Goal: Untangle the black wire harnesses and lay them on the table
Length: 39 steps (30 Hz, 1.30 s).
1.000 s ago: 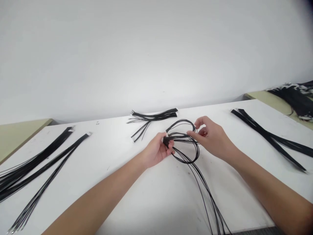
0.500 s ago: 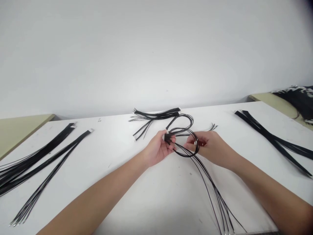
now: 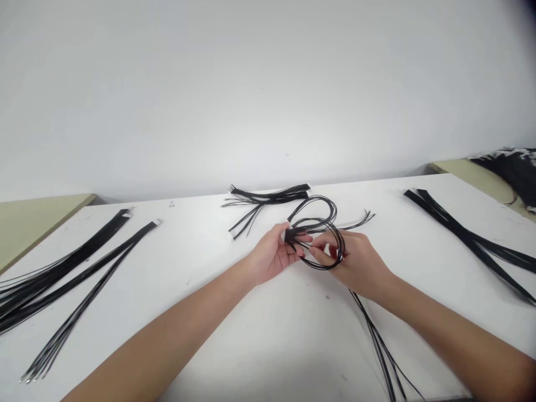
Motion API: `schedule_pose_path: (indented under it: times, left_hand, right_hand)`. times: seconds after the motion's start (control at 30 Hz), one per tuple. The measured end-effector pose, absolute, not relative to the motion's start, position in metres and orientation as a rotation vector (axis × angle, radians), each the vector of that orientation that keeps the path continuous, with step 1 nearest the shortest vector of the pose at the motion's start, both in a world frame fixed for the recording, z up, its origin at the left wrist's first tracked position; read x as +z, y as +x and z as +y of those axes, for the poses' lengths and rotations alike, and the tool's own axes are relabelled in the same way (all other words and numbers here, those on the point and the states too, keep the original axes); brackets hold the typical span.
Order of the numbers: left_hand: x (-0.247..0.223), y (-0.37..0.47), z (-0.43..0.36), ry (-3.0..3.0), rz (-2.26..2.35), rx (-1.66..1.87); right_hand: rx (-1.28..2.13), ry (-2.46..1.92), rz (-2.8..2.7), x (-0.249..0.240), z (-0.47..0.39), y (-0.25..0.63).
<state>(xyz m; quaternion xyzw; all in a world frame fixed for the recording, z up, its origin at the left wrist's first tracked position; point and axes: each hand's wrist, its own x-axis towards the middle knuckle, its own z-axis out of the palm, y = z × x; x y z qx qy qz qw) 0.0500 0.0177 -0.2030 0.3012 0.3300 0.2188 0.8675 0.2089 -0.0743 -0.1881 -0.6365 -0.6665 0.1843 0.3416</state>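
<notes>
Near the middle of the white table, my left hand (image 3: pixel 278 254) holds the white connector end (image 3: pixel 287 233) of a black wire harness, its fingers partly curled beneath the wires. Loops of thin black wire (image 3: pixel 324 269) bulge to the right of the connector. My right hand (image 3: pixel 352 259) pinches some of the wires close to the connector, with thumb and forefinger together inside the loops. Loose wire ends (image 3: pixel 368 216) poke out behind the right hand. Other strands (image 3: pixel 379 340) trail from under it toward the table's front edge.
Behind the hands, black wire harnesses (image 3: pixel 272 196) lie on the white table (image 3: pixel 251 335). More bundles rest at the left (image 3: pixel 84 245) and right (image 3: pixel 464 231). A dark pile of harnesses (image 3: pixel 508 173) sits on a yellowish surface at the far right. A pale wall rises behind.
My right hand has moved slightly left over the wires and its fingers have closed on them near the connector. The trailing strands have shifted and are now partly covered by that hand.
</notes>
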Motion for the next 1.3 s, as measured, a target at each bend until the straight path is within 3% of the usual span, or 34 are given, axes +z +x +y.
schedule_pose_path:
  times: [0.1,0.3,0.4,0.57,0.83,1.03,1.3]
  left_hand:
    - [-0.203,0.051,0.017,0.659,0.680,0.445]
    - [-0.205,0.052,0.017,0.671,0.658,0.461]
    - [-0.206,0.051,0.018,0.658,0.665,0.462]
    - [-0.209,0.051,0.019,0.676,0.675,0.440]
    - [-0.207,0.050,0.015,0.798,0.664,0.426]
    - [-0.208,0.050,0.013,0.886,0.623,0.448]
    - [-0.207,0.051,0.010,0.971,0.629,0.474]
  right_hand:
    - [0.611,-1.669,-1.610,-0.186,-0.074,0.210]
    - [1.473,-1.382,-0.970,-0.168,-0.070,0.232]
    - [1.627,-1.191,-0.639,-0.158,-0.067,0.247]
    - [1.362,-0.913,-0.388,-0.151,-0.064,0.257]
    - [0.647,-0.880,-0.570,-0.156,-0.063,0.240]
    - [0.778,-0.864,-0.578,-0.153,-0.064,0.241]
    - [0.524,-1.464,-1.225,-0.160,-0.074,0.227]
